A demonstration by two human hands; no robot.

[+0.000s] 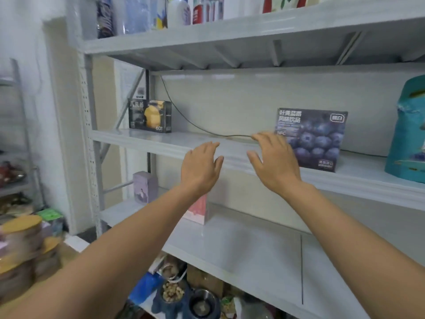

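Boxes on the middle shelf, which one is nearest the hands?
The blueberry box, just behind the right hand; the dark box with the yellow picture stands far off left.

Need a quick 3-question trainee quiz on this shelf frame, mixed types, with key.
1. Multiple choice: which box stands nearest the right hand?
A) blueberry box
B) dark box with a yellow picture
C) pink box
2. True or false: the left hand is open, with nothing in its grip.
3. Fill in: the teal bag stands on the same shelf as the blueberry box, to its ____ in the view.

Key: 1 A; 2 true; 3 right.
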